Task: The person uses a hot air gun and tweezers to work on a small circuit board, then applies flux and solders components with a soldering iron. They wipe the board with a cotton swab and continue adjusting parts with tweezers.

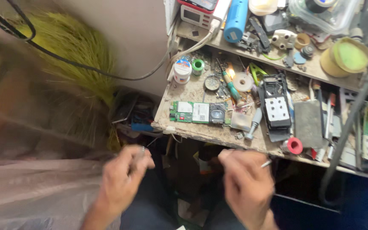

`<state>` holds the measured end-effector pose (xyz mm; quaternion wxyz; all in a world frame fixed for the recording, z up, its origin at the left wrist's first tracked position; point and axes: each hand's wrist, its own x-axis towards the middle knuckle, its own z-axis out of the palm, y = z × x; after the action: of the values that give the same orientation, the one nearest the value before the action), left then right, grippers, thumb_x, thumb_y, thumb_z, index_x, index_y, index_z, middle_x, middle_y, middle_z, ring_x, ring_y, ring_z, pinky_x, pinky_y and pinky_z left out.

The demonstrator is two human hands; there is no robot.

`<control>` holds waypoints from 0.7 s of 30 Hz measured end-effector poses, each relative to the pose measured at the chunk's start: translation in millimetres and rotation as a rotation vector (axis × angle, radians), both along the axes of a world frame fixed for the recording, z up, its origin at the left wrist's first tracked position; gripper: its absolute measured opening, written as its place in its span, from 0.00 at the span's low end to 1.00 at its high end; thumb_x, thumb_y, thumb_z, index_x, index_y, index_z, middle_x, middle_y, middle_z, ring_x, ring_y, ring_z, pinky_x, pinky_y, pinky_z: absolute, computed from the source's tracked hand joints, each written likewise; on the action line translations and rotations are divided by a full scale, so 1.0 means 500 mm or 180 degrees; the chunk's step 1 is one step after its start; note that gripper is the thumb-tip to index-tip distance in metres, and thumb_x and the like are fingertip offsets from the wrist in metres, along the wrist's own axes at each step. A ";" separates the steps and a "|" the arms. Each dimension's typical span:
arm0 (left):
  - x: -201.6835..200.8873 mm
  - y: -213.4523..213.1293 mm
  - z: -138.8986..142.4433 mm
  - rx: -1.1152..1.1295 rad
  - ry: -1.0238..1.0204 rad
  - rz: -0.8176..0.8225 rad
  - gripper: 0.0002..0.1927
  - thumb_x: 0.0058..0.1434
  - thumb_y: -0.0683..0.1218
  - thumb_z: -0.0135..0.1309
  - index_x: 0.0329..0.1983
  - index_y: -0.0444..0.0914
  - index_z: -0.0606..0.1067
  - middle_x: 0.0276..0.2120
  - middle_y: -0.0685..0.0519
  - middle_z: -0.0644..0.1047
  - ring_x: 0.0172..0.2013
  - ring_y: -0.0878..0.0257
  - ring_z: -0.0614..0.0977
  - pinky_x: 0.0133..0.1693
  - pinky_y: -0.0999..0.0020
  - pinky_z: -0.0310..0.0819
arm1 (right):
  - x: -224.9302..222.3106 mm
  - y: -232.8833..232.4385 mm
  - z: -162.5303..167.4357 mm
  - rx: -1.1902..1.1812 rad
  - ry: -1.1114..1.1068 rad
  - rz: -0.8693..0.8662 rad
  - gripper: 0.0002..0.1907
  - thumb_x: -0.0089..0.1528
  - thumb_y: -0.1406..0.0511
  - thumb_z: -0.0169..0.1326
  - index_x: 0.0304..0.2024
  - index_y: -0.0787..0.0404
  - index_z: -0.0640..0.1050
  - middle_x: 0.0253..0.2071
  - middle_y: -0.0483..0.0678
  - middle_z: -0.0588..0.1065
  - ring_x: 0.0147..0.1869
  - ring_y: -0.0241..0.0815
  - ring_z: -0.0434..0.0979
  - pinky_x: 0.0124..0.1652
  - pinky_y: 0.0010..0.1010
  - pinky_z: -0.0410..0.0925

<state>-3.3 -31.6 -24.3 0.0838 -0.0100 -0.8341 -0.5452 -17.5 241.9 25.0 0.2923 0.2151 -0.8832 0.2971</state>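
Below the cluttered workbench (201,132) edge, the left hand (122,179) pinches something small and blurred, the right hand (245,183) grips a thin metal tool (266,163); either could slip and drop unseen.

Worktop (201,130) upper right; both hands below its front edge, left hand (122,179) left of right hand (245,183). Circuit board (197,112) on worktop near front, screwdriver (231,87) behind it, opened phone (276,106) to its right. Tape roll (295,145) at front edge, right of phone. Shelf (320,70) behind worktop, cylinder (236,19) on it. Plastic sheet (35,187) left of hands.
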 end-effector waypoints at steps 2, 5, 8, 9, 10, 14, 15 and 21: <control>0.049 0.010 -0.054 0.0286 -0.1034 -0.0165 0.11 0.65 0.47 0.52 0.43 0.37 0.80 0.27 0.53 0.84 0.28 0.63 0.84 0.33 0.67 0.78 | 0.037 -0.026 -0.047 -0.0399 -0.0511 0.0324 0.20 0.47 0.78 0.60 0.41 0.60 0.82 0.37 0.48 0.78 0.42 0.45 0.80 0.42 0.32 0.72; 0.102 0.047 -0.131 0.0716 -0.1252 -0.0854 0.12 0.67 0.47 0.51 0.45 0.33 0.78 0.28 0.49 0.83 0.32 0.61 0.86 0.38 0.67 0.79 | 0.082 -0.058 -0.130 -0.1061 -0.1503 0.0775 0.15 0.52 0.75 0.63 0.43 0.63 0.84 0.34 0.47 0.81 0.36 0.39 0.81 0.37 0.27 0.73; 0.130 0.081 -0.183 0.0812 -0.1473 -0.1554 0.13 0.68 0.45 0.49 0.49 0.31 0.74 0.32 0.47 0.80 0.36 0.59 0.86 0.40 0.65 0.80 | 0.115 -0.056 -0.201 -0.1440 -0.1937 0.0928 0.14 0.55 0.71 0.66 0.45 0.65 0.84 0.32 0.49 0.83 0.33 0.38 0.82 0.33 0.26 0.72; 0.131 0.091 -0.194 0.0859 -0.1461 -0.1710 0.15 0.67 0.45 0.48 0.52 0.31 0.72 0.33 0.46 0.80 0.36 0.58 0.86 0.40 0.64 0.80 | 0.121 -0.047 -0.220 -0.1480 -0.1932 0.1008 0.15 0.56 0.70 0.66 0.45 0.66 0.83 0.32 0.49 0.82 0.34 0.39 0.82 0.34 0.26 0.72; 0.131 0.098 -0.201 0.0902 -0.1447 -0.1865 0.16 0.67 0.44 0.48 0.55 0.30 0.70 0.34 0.45 0.79 0.37 0.57 0.86 0.40 0.63 0.80 | 0.124 -0.037 -0.237 -0.1522 -0.1924 0.1092 0.15 0.57 0.69 0.66 0.46 0.66 0.83 0.31 0.49 0.82 0.34 0.39 0.82 0.35 0.27 0.72; 0.116 0.110 -0.208 0.0830 -0.1401 -0.2349 0.13 0.71 0.46 0.44 0.48 0.30 0.71 0.34 0.44 0.80 0.36 0.53 0.84 0.41 0.60 0.78 | 0.125 0.016 -0.286 -0.1415 -0.2443 0.1026 0.15 0.54 0.67 0.68 0.44 0.65 0.86 0.28 0.48 0.82 0.29 0.35 0.81 0.28 0.25 0.70; 0.113 0.112 -0.206 0.0930 -0.1376 -0.2475 0.15 0.71 0.46 0.43 0.52 0.30 0.70 0.34 0.43 0.79 0.37 0.52 0.84 0.41 0.59 0.77 | 0.125 0.025 -0.296 -0.1387 -0.2506 0.1124 0.15 0.54 0.67 0.68 0.43 0.65 0.86 0.27 0.48 0.81 0.28 0.35 0.80 0.27 0.25 0.69; 0.111 0.127 -0.202 0.1142 -0.1088 -0.2634 0.14 0.76 0.46 0.42 0.52 0.29 0.72 0.39 0.41 0.79 0.42 0.50 0.85 0.44 0.58 0.77 | 0.133 0.024 -0.347 -0.1602 -0.2699 0.1233 0.11 0.54 0.67 0.70 0.38 0.64 0.88 0.24 0.48 0.81 0.26 0.34 0.78 0.25 0.25 0.67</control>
<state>52.3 32.1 -125.2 -0.2781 -0.2367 -0.6547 -0.6619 48.9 253.9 -148.5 -0.1081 0.1585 -0.7693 0.6093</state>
